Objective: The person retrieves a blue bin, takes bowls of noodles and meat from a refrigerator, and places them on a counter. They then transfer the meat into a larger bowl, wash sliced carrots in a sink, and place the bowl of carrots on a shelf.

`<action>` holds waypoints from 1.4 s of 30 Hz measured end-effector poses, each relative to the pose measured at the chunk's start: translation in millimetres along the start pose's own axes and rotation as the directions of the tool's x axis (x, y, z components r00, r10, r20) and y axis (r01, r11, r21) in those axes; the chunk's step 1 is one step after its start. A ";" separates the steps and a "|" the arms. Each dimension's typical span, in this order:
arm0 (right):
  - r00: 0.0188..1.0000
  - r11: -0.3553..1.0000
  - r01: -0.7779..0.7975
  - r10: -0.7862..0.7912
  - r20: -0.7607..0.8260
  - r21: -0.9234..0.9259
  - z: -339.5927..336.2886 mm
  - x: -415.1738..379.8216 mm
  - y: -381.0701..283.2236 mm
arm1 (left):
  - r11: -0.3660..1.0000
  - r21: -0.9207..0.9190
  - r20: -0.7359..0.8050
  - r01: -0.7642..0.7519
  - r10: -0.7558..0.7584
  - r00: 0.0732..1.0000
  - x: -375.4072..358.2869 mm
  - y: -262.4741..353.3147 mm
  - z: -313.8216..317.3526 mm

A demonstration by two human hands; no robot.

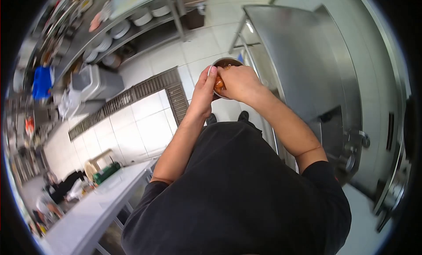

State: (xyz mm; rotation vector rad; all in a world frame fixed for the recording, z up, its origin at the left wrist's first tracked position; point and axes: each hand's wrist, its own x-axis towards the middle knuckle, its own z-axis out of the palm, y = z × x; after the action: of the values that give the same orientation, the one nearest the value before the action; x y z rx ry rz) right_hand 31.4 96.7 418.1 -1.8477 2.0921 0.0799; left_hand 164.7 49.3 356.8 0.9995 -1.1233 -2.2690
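A round metal bowl (228, 60) is held in front of my body, above the tiled floor. My left hand (202, 91) grips it from the left side, with the thumb up at the rim. Shiny orange-red food (219, 84) shows inside, between my two hands. My right hand (241, 82) reaches over the bowl from the right, its fingers bent down and together into it. The fingertips are hidden, so what they pinch cannot be made out.
A steel counter (299, 48) with a sink tap (361, 138) runs along my right. Grey bins (103, 81) stand left, near a floor drain grate (145, 90). A shelf unit (145, 30) holds bowls. Another person (52, 198) is beyond the white counter (99, 206) at lower left.
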 end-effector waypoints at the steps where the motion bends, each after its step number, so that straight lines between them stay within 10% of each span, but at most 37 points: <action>1: 0.997 0.996 0.073 -0.072 0.037 -0.042 1.5 16.9 -12.8 | 1.000 -0.016 -0.022 -0.017 0.017 1.000 -1.5 3.9 -17.4; 9: 0.891 0.893 0.450 -0.448 0.073 -0.004 3.1 138.2 -108.7 | 0.953 -0.241 -0.302 -0.184 0.107 0.947 -11.9 20.3 -144.7; 16: 0.601 0.631 0.751 -0.775 0.192 0.194 -17.5 261.7 -189.2 | 0.900 -0.243 -0.538 -0.361 0.184 0.823 -4.9 69.5 -239.9; 22: 0.370 0.400 0.831 -0.916 0.153 0.387 -30.1 358.6 -274.9 | 0.903 -0.247 -0.711 -0.351 0.077 0.699 -14.0 121.1 -310.2; 34: 0.203 0.465 0.835 -0.756 0.622 0.293 -57.4 427.8 -536.7 | 0.744 -0.239 -0.875 -0.624 0.113 0.470 -77.7 167.1 -481.1; 37: 0.041 0.106 0.976 -0.947 0.318 0.190 -11.9 449.8 -580.9 | 0.729 -0.227 -0.880 -0.645 0.130 0.457 -107.4 170.1 -531.8; 42: 0.213 0.296 0.916 -0.931 0.297 0.272 -24.3 449.5 -686.1 | 0.712 -0.218 -0.904 -0.667 0.110 0.413 -165.7 206.3 -617.6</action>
State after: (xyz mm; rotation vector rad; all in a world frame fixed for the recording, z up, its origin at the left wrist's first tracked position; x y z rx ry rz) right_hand 651.9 -440.0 435.9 -2.4658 0.4026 0.1015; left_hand 749.0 -281.7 335.5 1.1692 -0.1613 -1.2101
